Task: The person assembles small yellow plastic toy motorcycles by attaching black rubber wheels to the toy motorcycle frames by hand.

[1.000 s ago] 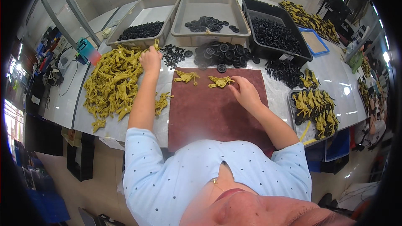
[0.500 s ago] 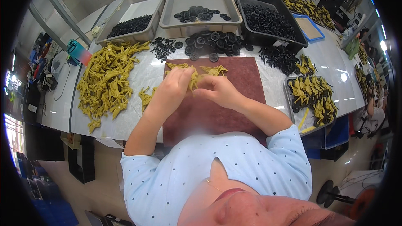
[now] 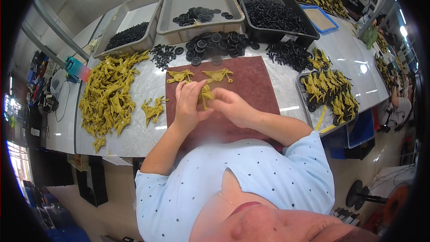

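Observation:
A yellow plastic toy-bike frame [image 3: 205, 95] is held up over the brown cloth [image 3: 251, 85], between my two hands. My left hand [image 3: 188, 104] grips it from the left with the fingers raised. From the other side my right hand [image 3: 233, 107] pinches its lower right part, and the fingertips partly hide what they hold. Just beyond the hands, a yellow frame [image 3: 180, 76] and another yellow frame [image 3: 217, 75] lie flat on the cloth. More loose frames [image 3: 153, 109] rest left of the cloth, on the white table covering.
A big heap of yellow frames [image 3: 107, 98] covers the left. Black wheels [image 3: 219, 42] and small black parts [image 3: 163, 56] lie behind the cloth, before grey bins [image 3: 201, 29] and a black bin [image 3: 277, 31]. At right stands a tray [image 3: 309, 103] of frames with wheels.
The view has shifted slightly. Both hands have drawn a little nearer my body with the frame between them, and the two frames beyond them show more fully.

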`<state>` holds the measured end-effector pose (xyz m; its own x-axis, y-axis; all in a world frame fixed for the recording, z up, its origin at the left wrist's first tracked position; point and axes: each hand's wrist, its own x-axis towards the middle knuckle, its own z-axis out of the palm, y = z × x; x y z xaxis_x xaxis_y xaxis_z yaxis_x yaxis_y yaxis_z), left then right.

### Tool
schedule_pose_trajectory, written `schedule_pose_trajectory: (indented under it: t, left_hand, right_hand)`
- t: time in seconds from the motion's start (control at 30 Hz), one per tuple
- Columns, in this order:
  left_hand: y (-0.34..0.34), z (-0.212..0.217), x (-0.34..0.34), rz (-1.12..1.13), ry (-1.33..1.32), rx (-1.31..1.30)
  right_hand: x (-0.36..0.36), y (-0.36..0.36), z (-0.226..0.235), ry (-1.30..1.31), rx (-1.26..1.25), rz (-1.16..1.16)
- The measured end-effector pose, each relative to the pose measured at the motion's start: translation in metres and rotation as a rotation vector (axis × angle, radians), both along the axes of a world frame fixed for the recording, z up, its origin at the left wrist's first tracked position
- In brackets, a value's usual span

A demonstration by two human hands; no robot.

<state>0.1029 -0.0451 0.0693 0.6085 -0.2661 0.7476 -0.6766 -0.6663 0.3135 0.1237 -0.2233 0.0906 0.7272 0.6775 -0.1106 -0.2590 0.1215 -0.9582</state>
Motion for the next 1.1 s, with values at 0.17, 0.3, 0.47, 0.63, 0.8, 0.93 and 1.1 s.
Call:
schedule_pose_trajectory:
  t: [0.17,0.3,0.47,0.63,0.8,0.93,1.1]
  left_hand:
    - [0.021,-0.027,0.001,0.063,0.11,-0.631]
    - [0.087,-0.009,0.008,0.26,0.12,-0.807]
    - [0.106,-0.053,-0.005,0.933,0.409,0.342]
    - [0.103,-0.081,-0.012,0.924,0.494,0.389]
    - [0.1,-0.072,-0.021,0.944,0.505,0.369]
    - [0.1,-0.048,-0.013,0.945,0.517,0.259]
    - [0.162,-0.035,0.004,1.219,0.594,0.284]
  right_hand:
    - [-0.011,-0.01,0.003,0.16,0.062,-0.033]
    - [0.031,-0.059,-0.02,0.229,0.128,-0.344]
    - [0.105,-0.126,-0.054,0.261,-0.022,-0.419]
    - [0.13,-0.132,-0.082,0.106,-0.526,-0.471]
    - [0.126,-0.116,-0.08,-0.749,-1.273,-0.615]
    - [0.104,-0.112,-0.059,-0.808,-1.326,-0.553]
    - [0.095,-0.105,-0.059,-0.949,-1.154,-0.571]
